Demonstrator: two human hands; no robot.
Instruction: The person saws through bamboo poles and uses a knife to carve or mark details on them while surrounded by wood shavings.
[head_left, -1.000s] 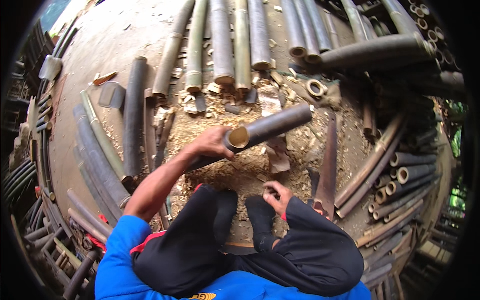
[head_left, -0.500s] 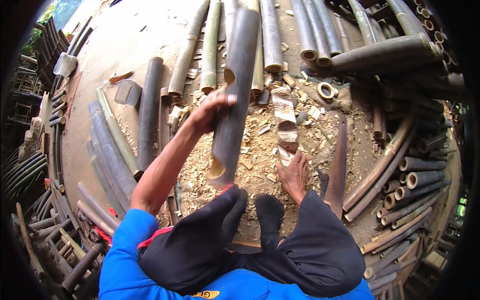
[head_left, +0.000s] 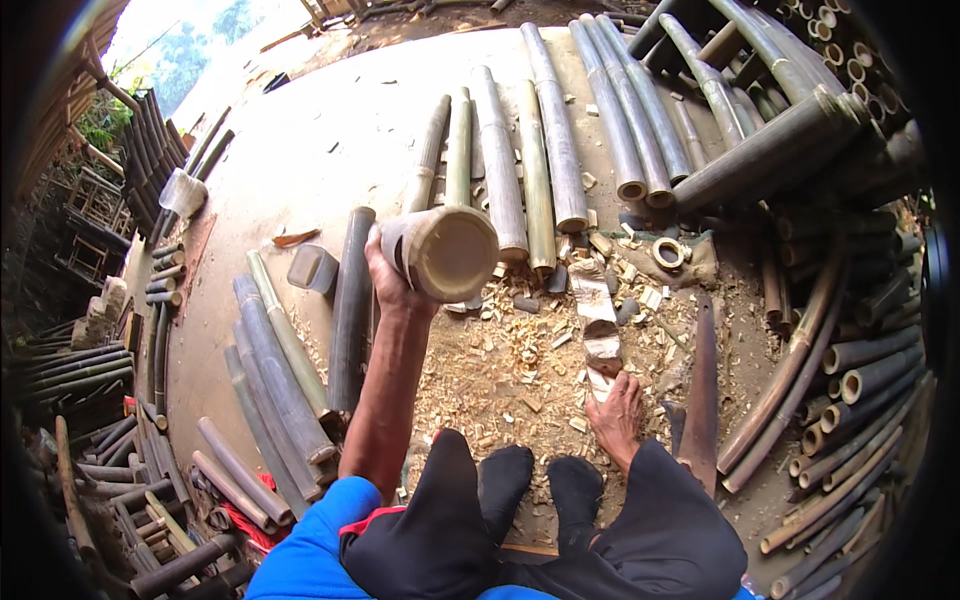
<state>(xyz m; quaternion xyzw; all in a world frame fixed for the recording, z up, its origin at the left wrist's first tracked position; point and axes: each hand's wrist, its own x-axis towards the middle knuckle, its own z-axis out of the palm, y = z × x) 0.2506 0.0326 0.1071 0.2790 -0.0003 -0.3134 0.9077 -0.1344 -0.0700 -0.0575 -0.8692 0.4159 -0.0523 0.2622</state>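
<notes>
My left hand (head_left: pixel 392 282) is wrapped round a thick bamboo tube (head_left: pixel 458 256), lifted above the chips. The tube's round end faces up toward me, so most of its length is hidden. My right hand (head_left: pixel 614 412) rests low, fingers spread, against the near end of a notched pale wooden block (head_left: pixel 600 330). Right of that hand stretches a long brown tapered saw-like blade (head_left: pixel 704 370), beside a small dark piece (head_left: pixel 676 420) I cannot identify.
Wood chips (head_left: pixel 500 380) cover the ground before my feet. Long bamboo poles (head_left: pixel 492 160) lie beyond, others (head_left: pixel 285 375) at left. Stacked bamboo (head_left: pixel 870 378) fills the right side. A bamboo ring (head_left: pixel 668 253) lies near the block, and a clear plastic box (head_left: pixel 313 269) at left.
My left hand has tilted the bamboo tube from lengthwise view to end-on, its near end now raised toward me. My right hand stays by the block. The whole view has shifted.
</notes>
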